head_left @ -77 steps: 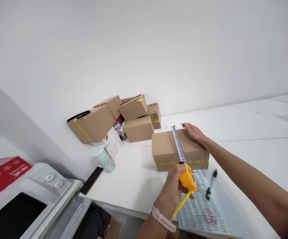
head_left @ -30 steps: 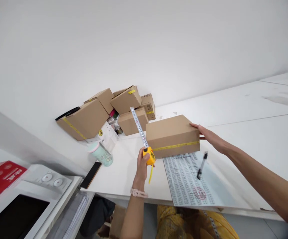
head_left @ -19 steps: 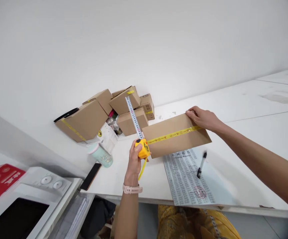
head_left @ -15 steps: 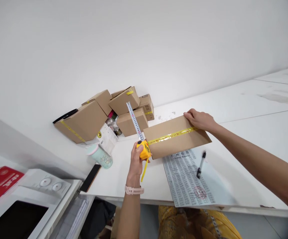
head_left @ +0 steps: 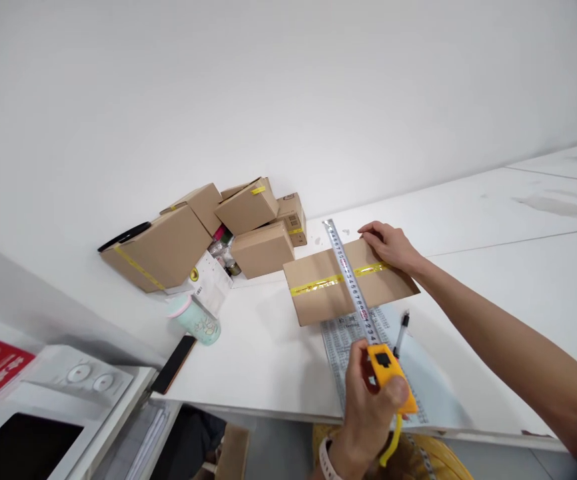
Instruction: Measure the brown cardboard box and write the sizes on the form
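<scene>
My left hand [head_left: 371,407] is wrapped around a yellow tape measure [head_left: 392,380] near the table's front edge. Its silver blade [head_left: 351,280] is drawn out and crosses over the cardboard box [head_left: 313,270], its tip reaching past the box's far edge. Whether the blade touches the cardboard I cannot tell. A strip of yellow tape runs along the box's upper face. My right hand [head_left: 393,250] grips the box at its right end, thumb and fingers at the far edge. Under the box and blade lies a printed sheet [head_left: 336,360], with a black pen [head_left: 402,333] on it.
Several cardboard boxes [head_left: 263,250] are stacked against the wall at the back left. A mint-green tumbler [head_left: 203,323] and a dark phone-like slab [head_left: 173,365] are at the table's left edge. A white microwave [head_left: 68,393] stands at the lower left.
The box has been turned so its taped face shows on top. My left hand has swung the tape measure from the box's left side rightward, laying the blade across over the box.
</scene>
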Demonstrator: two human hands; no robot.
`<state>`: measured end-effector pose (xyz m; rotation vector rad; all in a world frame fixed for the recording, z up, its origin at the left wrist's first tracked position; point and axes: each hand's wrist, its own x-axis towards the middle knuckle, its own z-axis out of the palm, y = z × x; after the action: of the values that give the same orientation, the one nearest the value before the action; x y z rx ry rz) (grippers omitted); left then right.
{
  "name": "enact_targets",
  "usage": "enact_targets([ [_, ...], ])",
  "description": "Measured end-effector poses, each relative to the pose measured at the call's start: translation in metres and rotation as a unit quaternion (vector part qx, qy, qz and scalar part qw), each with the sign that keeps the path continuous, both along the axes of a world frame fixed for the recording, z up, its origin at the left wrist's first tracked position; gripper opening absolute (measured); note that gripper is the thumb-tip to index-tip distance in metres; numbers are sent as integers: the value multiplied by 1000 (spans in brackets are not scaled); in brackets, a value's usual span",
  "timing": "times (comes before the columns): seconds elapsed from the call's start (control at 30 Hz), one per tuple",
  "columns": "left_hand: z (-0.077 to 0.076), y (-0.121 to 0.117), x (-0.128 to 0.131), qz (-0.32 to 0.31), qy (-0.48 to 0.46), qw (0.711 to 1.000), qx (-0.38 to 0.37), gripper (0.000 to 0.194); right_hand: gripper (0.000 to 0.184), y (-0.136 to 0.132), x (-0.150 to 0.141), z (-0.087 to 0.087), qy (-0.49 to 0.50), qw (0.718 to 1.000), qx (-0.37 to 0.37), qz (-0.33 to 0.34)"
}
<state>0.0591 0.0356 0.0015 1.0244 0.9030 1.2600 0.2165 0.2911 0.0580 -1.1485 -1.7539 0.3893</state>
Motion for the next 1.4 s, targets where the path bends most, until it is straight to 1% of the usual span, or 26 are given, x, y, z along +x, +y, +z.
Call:
enact_targets([
  [0.07,-8,-1,9,3,6,1000,-18,65,28,0,-3,1,-39,998,53,9],
  [0.13,-11,-1,13,11,17,999,-32,66,34,-1,-6,2,-81,993,87,7],
  [0.33,-13,-4,23,28,0,997,-73,64,55,2,-10,0,-196,972,131,-17],
  [0.4,-14,-6,27,28,-5,997,-77,63,60,4,-11,-1,-225,963,149,-20],
  [0.57,-17,-8,33,32,-12,995,-97,66,64,9,-11,-1,-268,944,191,9],
  [0.7,-17,-9,36,28,-14,996,-86,65,63,13,-10,0,-300,931,205,38],
  [0.87,-16,-11,40,18,4,997,-69,61,57,15,-9,-2,-301,931,200,42],
  [1.07,-27,-7,40,29,49,997,-55,62,54,16,-8,-5,-279,939,193,48],
  [1.17,-29,-8,40,27,60,996,-52,61,56,15,-8,-6,-277,940,196,44],
  [1.3,-28,-7,42,33,69,996,-53,57,56,14,-8,-6,-273,941,196,42],
  [1.4,-24,-5,42,36,73,995,-63,55,53,13,-9,-5,-267,942,196,45],
])
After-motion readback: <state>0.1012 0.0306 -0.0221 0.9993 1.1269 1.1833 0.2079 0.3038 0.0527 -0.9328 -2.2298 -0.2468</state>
